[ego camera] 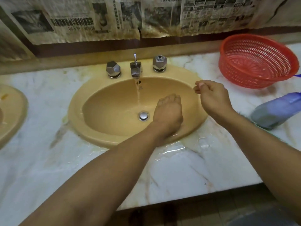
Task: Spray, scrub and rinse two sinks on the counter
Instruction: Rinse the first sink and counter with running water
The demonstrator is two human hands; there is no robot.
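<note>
Sinks, 2 of them, both tan, are set into the marble surface (179,168). The second sink (11,111) shows only as a rim far left of the middle sink (78,115). At the back of the middle sink stand the left knob (113,69) and the right knob (159,63), with the tap (135,69) between them. Water (138,95) runs from the tap into the bowl, landing just behind the drain plug (143,115). The left hand (168,115) is down in the bowl, right of the plug, back up, fingers bent under; whether they hold anything I cannot tell. The right hand (211,95) hovers over the middle sink's right rim, fingers curled in around nothing. Right of the middle sink stands a red basket (257,62). In front of the basket a blue bottle (276,110) lies on its side.
</note>
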